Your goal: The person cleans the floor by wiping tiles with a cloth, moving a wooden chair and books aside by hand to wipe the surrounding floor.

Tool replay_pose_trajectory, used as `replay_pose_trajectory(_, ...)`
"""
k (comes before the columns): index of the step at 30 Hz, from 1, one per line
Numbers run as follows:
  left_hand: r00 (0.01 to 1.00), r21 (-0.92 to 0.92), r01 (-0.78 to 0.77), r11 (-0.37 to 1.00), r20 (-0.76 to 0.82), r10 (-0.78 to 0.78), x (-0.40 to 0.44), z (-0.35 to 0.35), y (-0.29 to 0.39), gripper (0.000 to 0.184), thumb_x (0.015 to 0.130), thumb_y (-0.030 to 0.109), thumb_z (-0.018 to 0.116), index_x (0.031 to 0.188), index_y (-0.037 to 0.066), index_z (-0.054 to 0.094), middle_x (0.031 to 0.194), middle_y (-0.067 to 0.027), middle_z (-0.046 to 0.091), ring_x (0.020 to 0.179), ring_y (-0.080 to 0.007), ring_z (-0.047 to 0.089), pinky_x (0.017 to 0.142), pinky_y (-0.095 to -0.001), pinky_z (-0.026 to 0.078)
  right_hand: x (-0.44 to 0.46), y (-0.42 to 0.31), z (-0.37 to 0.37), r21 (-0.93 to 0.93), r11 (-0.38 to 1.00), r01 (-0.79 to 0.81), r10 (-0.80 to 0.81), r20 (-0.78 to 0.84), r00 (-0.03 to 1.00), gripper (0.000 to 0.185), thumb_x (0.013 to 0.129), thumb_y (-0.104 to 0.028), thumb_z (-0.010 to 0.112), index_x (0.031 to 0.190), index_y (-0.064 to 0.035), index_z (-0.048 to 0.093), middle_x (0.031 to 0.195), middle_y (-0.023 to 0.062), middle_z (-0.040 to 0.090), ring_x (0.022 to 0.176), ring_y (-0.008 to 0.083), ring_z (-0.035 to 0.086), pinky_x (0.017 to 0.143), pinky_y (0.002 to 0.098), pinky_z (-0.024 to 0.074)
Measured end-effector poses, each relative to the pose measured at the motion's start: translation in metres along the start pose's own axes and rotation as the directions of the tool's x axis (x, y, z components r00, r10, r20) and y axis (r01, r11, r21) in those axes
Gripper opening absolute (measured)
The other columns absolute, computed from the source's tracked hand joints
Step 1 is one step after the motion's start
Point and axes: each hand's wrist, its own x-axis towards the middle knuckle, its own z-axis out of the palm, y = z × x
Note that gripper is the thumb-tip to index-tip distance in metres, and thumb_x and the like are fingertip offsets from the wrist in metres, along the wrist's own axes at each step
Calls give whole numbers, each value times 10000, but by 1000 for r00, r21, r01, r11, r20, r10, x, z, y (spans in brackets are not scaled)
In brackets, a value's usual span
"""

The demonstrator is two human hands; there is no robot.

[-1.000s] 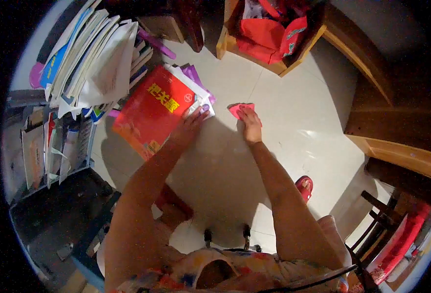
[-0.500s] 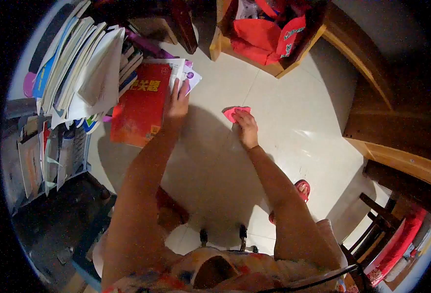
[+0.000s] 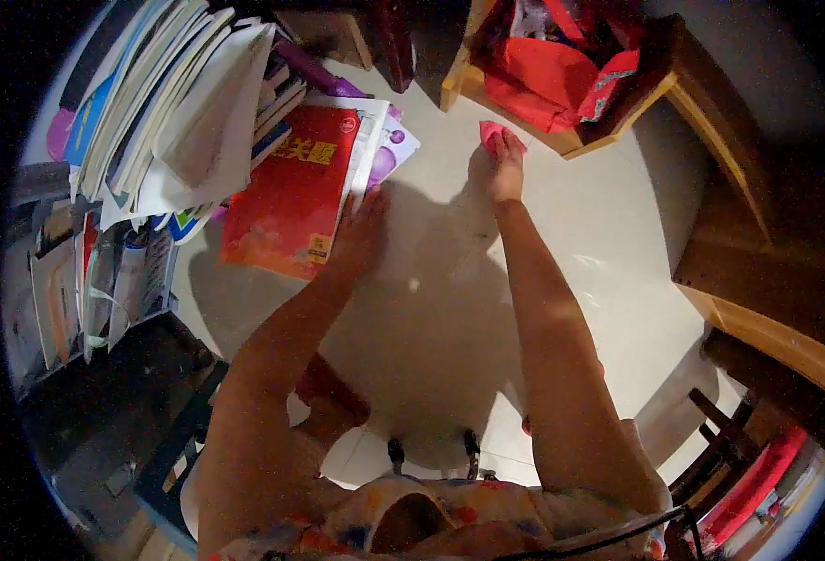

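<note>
My right hand reaches forward over the pale tiled floor, its fingers pressed on a folded pink cloth close to a wooden cabinet edge. The hand covers part of the cloth. Beside the right edge of a red book is my left hand, fingers stretched out and holding nothing. Under the red book lie white papers and a purple-and-white booklet, partly covered.
A tall stack of books and papers stands at the left, above a holder with folders. A red bag sits in an open wooden compartment at the front. Wooden furniture lines the right side.
My right hand has moved forward with the pink cloth, toward the wooden compartment. My left hand has drawn back a little along the book's edge. The view has shifted slightly.
</note>
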Motion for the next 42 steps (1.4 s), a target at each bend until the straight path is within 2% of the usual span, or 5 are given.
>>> replay_pose_trajectory(13,996,68,8,998,-85,-2,-5,-6,9,598,925,194,410,1481,18,279,1565,-154,246,1469,-324,164,1171,-552,129,-76,-82,40,137,922,363,-387,380,840,364,897,-78,532,1251,-142,585,1238,79,617,1152,280,576,960,349,468)
replay_pose_trajectory(21,995,-591,68,804,-24,-101,-47,11,67,607,884,206,508,1431,5,335,1505,-193,322,1394,-340,319,1143,-475,265,-145,-120,15,220,865,-450,183,698,693,312,941,-135,488,1219,-36,588,1203,101,628,1153,251,560,1018,366,408)
replay_pose_trajectory(29,967,-469,248,848,166,-191,-97,35,77,801,764,207,723,1420,-13,318,1457,-273,342,1376,-379,336,1113,-443,341,-199,-106,-16,232,900,370,-436,525,731,370,809,-45,528,1161,-68,641,1190,139,627,1152,306,559,998,384,432)
replay_pose_trajectory(39,896,-238,352,905,366,-252,-125,14,109,1297,478,443,919,1477,2,218,1518,-331,171,1382,-482,274,1080,-523,366,-119,6,-102,817,519,-252,461,-19,887,371,960,-305,552,1187,-13,572,1183,82,560,1120,210,512,985,362,408)
replay_pose_trajectory(42,892,-211,351,912,370,-258,-127,15,106,1341,460,466,919,1487,-1,196,1518,-338,162,1384,-483,268,1080,-501,376,-103,27,-146,200,916,-348,392,-253,885,319,944,-174,540,1251,-97,580,1306,185,503,1159,337,533,1008,385,428)
